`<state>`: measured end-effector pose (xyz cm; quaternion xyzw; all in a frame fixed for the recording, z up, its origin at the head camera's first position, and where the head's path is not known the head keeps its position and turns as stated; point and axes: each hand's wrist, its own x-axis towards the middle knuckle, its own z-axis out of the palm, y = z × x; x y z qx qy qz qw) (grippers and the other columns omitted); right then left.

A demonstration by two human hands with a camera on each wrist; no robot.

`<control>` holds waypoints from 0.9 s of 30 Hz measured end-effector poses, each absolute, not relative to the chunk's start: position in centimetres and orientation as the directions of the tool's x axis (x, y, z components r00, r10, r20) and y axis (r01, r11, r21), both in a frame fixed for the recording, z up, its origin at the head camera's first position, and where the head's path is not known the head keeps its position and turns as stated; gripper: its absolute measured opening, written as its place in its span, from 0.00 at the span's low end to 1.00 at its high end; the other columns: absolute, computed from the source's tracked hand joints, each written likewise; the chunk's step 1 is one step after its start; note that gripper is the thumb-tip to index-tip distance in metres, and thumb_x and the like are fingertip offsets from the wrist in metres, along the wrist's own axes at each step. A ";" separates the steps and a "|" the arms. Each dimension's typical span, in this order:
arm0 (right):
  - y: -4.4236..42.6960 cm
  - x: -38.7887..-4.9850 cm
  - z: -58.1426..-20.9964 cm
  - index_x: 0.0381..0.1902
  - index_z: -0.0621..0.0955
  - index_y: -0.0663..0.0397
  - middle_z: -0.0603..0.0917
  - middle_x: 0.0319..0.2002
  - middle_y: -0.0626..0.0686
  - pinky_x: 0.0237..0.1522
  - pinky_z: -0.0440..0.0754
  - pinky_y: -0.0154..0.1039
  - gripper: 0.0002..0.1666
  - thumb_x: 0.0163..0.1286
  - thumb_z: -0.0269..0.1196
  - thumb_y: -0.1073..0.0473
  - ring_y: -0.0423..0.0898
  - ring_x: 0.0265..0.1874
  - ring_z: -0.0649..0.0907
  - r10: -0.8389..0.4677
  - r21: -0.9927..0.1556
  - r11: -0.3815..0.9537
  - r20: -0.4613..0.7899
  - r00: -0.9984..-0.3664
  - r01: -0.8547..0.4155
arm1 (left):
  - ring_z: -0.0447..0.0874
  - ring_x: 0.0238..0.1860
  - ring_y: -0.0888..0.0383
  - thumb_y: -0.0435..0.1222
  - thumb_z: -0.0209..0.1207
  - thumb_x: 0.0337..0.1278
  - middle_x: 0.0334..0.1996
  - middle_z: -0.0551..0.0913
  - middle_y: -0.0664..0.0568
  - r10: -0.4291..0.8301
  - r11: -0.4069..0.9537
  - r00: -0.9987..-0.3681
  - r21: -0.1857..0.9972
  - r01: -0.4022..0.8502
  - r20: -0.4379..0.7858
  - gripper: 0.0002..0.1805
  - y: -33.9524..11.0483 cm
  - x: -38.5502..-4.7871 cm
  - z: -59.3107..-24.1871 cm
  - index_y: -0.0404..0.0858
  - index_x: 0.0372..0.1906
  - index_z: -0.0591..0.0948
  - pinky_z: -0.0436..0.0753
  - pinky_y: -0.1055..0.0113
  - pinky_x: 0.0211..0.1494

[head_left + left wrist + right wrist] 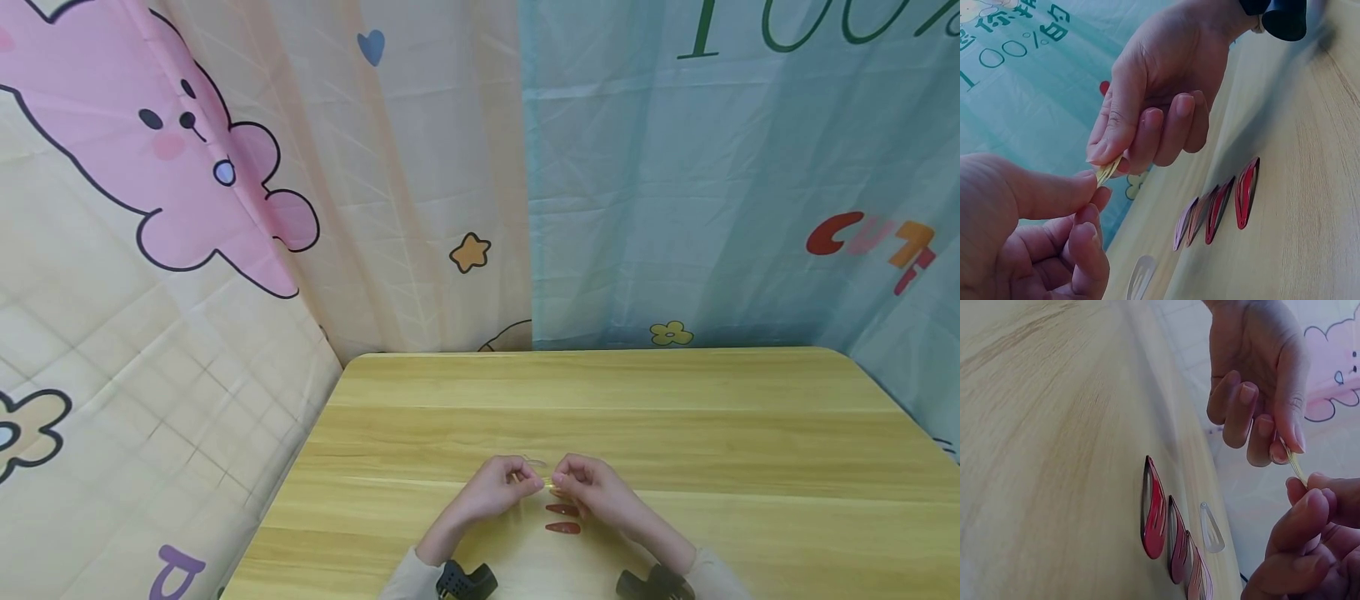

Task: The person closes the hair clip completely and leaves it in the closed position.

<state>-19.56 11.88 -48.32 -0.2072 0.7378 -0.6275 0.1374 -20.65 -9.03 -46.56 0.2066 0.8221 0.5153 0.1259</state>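
Between my two hands, above the table, is a yellow snap hair clip (1107, 172). My left hand (497, 487) pinches one end with thumb and fingertips. At the other end, my right hand (592, 490) pinches it the same way. Fingertips hide part of the clip. Below the hands a bright red hair clip (1155, 519) lies in a row with a darker red one (1219, 211), a pinkish-brown one (1199, 215) and a pale pink one (1184, 224). A white hair clip (1212, 530) lies apart, farther from the body.
The hands work over a light wood-grain table (637, 400). Printed curtains stand behind it, a cream one (420, 167) and a blue one (660, 183). Dark wrist mounts sit on the left (467, 581) and right (656, 582) forearms.
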 end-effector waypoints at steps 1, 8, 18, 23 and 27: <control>11.9 -19.6 -48.3 0.38 0.75 0.67 0.66 0.12 0.46 0.47 0.75 0.50 0.12 0.72 0.56 0.59 0.41 0.13 0.68 -0.479 -0.984 0.122 0.057 -0.876 -0.131 | 0.69 0.18 0.64 0.37 0.62 0.58 0.24 0.78 0.53 0.468 0.380 -0.884 0.903 0.200 0.000 0.07 -9.0 -20.7 -46.6 0.37 0.29 0.81 0.66 0.73 0.18; 12.1 -19.6 -48.1 0.40 0.75 0.67 0.67 0.12 0.47 0.48 0.73 0.51 0.16 0.71 0.56 0.55 0.41 0.13 0.68 -0.491 -0.988 0.113 0.034 -0.870 -0.103 | 0.71 0.21 0.58 0.34 0.61 0.58 0.26 0.79 0.50 0.464 0.337 -0.885 0.930 0.144 -0.032 0.06 -9.0 -20.7 -46.6 0.36 0.30 0.81 0.66 0.72 0.20; 12.2 -19.7 -48.1 0.42 0.73 0.71 0.68 0.15 0.47 0.48 0.72 0.50 0.18 0.72 0.55 0.56 0.40 0.14 0.69 -0.512 -0.996 0.080 -0.006 -0.859 -0.040 | 0.72 0.22 0.58 0.34 0.60 0.60 0.24 0.76 0.55 0.491 0.285 -0.870 0.952 0.110 -0.046 0.08 -9.0 -20.9 -46.7 0.30 0.31 0.80 0.67 0.72 0.24; 12.3 -19.8 -48.1 0.43 0.72 0.73 0.68 0.17 0.47 0.41 0.73 0.47 0.20 0.73 0.55 0.56 0.39 0.14 0.69 -0.524 -0.999 0.053 -0.021 -0.852 -0.008 | 0.72 0.23 0.59 0.34 0.59 0.60 0.25 0.77 0.55 0.509 0.260 -0.860 0.960 0.109 -0.040 0.09 -9.1 -21.0 -46.6 0.30 0.32 0.79 0.67 0.73 0.25; 12.3 -19.9 -48.2 0.43 0.71 0.74 0.68 0.17 0.46 0.42 0.73 0.48 0.20 0.73 0.55 0.56 0.39 0.14 0.69 -0.532 -1.000 0.031 -0.017 -0.847 0.000 | 0.71 0.23 0.58 0.34 0.59 0.61 0.23 0.75 0.54 0.510 0.257 -0.858 0.962 0.092 -0.054 0.08 -9.2 -21.0 -46.6 0.31 0.31 0.79 0.66 0.72 0.25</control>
